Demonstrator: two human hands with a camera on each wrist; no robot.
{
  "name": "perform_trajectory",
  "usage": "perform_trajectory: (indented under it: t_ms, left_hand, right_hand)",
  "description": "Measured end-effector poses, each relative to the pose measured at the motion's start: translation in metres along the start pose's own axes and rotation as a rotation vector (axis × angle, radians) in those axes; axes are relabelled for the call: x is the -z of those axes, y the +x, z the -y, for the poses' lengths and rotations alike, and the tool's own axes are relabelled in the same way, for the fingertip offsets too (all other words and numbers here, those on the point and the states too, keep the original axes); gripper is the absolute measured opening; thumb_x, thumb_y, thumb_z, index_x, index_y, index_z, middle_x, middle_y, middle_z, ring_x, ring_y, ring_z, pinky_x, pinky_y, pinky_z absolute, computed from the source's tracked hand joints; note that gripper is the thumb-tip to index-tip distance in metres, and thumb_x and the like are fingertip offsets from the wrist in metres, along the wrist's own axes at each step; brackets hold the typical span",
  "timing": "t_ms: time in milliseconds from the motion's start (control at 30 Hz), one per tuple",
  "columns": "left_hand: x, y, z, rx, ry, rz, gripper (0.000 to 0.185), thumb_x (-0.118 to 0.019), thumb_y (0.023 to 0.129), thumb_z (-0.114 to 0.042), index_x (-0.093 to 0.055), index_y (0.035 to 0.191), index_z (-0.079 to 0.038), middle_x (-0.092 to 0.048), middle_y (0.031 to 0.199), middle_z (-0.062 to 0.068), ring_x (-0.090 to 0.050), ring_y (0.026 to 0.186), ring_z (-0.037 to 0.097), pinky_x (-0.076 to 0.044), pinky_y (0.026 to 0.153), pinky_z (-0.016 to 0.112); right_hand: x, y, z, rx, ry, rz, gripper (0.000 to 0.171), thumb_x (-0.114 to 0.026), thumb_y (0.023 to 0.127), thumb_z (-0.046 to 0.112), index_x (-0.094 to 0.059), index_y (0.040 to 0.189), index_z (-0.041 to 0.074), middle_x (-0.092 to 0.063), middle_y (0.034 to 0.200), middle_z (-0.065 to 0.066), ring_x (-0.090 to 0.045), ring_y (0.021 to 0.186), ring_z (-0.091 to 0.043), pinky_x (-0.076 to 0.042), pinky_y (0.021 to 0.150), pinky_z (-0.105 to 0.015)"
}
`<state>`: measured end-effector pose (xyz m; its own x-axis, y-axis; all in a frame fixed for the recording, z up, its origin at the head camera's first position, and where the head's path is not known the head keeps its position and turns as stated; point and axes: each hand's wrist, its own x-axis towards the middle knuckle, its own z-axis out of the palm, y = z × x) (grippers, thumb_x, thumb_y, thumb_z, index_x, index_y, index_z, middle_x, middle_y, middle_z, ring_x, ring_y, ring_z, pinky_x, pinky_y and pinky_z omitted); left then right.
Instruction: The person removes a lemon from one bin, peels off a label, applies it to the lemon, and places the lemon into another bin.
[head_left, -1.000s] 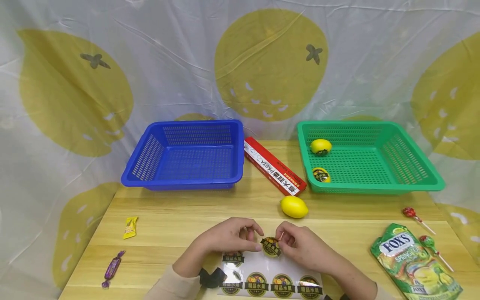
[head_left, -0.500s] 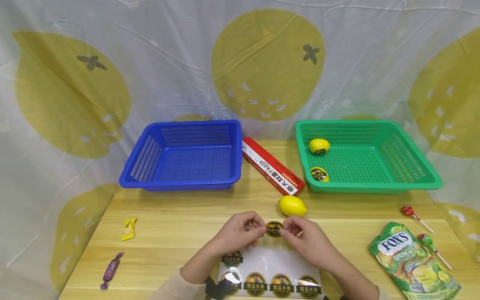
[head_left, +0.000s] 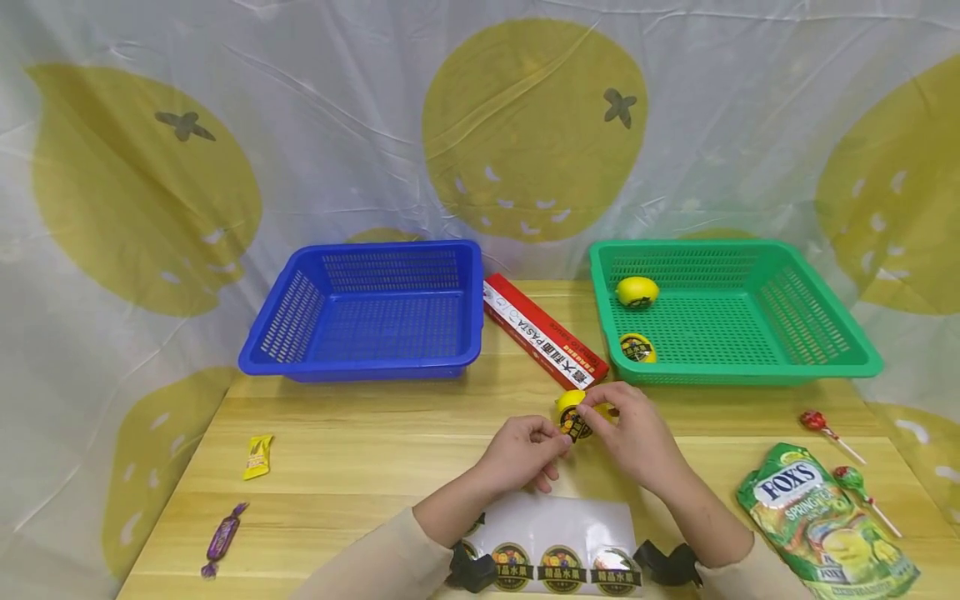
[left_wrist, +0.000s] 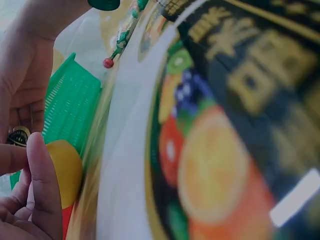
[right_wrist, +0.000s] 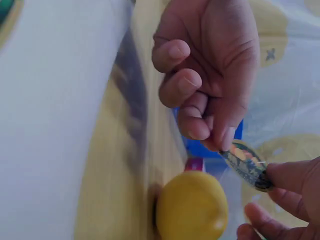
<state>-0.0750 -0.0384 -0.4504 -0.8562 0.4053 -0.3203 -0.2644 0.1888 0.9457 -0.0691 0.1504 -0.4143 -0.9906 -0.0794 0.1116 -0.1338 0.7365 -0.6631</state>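
Note:
A round dark fruit sticker (head_left: pixel 575 424) is pinched from both sides by my left hand (head_left: pixel 557 439) and my right hand (head_left: pixel 594 411). It hangs just in front of a yellow lemon (head_left: pixel 567 402) lying on the wooden table (head_left: pixel 337 467). In the right wrist view the sticker (right_wrist: pixel 246 164) is held a little above the lemon (right_wrist: pixel 192 206), apart from it. In the left wrist view the lemon (left_wrist: pixel 66 172) sits beside my left thumb. The white sticker sheet (head_left: pixel 558 533) with several more stickers lies near the front edge.
A green basket (head_left: pixel 825 367) at the back right holds two stickered lemons (head_left: pixel 637 292). At the back left stands a blue basket (head_left: pixel 360 367), with a red pasta box (head_left: pixel 543 333) between the two. A candy bag (head_left: pixel 821 517), lollipops (head_left: pixel 821 425) and wrapped sweets (head_left: pixel 257 456) lie around.
Both hands lifted the sticker off the sheet and carried it forward to the lemon. My forearms now lie over the sheet's near corners.

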Motion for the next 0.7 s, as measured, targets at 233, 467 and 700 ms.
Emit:
perform_trajectory:
  t_ms: [233,467,700]
  left_hand:
    - [-0.008,0.013,0.003,0.062,-0.082,-0.023,0.02,-0.069,0.096,-0.019,-0.068,0.094,0.001,-0.075,0.088,0.019,-0.06,0.052,0.01,-0.054,0.044,0.024]
    - [-0.009,0.019,0.005,0.109,-0.097,-0.03,0.019,-0.068,0.096,-0.018,-0.068,0.096,0.001,-0.076,0.091,0.013,-0.063,0.053,0.01,-0.057,0.047,0.027]
    - [-0.007,0.024,0.005,0.148,-0.126,-0.018,0.016,-0.067,0.096,-0.015,-0.066,0.093,0.001,-0.076,0.091,0.014,-0.067,0.055,0.013,-0.06,0.052,0.03]
  right_hand:
    - [-0.004,0.016,-0.007,-0.009,-0.025,0.033,0.008,-0.068,0.098,0.019,-0.073,0.095,0.013,-0.068,0.127,-0.015,-0.062,0.122,-0.04,-0.047,0.103,-0.06]
    - [-0.007,0.021,-0.013,-0.037,-0.047,0.068,0.01,-0.066,0.1,0.021,-0.072,0.1,0.013,-0.068,0.126,-0.016,-0.061,0.121,-0.041,-0.045,0.103,-0.061]
    - [-0.009,0.023,-0.017,-0.033,-0.061,0.077,0.009,-0.067,0.099,0.022,-0.071,0.098,0.014,-0.072,0.112,-0.01,-0.064,0.101,-0.031,-0.05,0.09,-0.051]
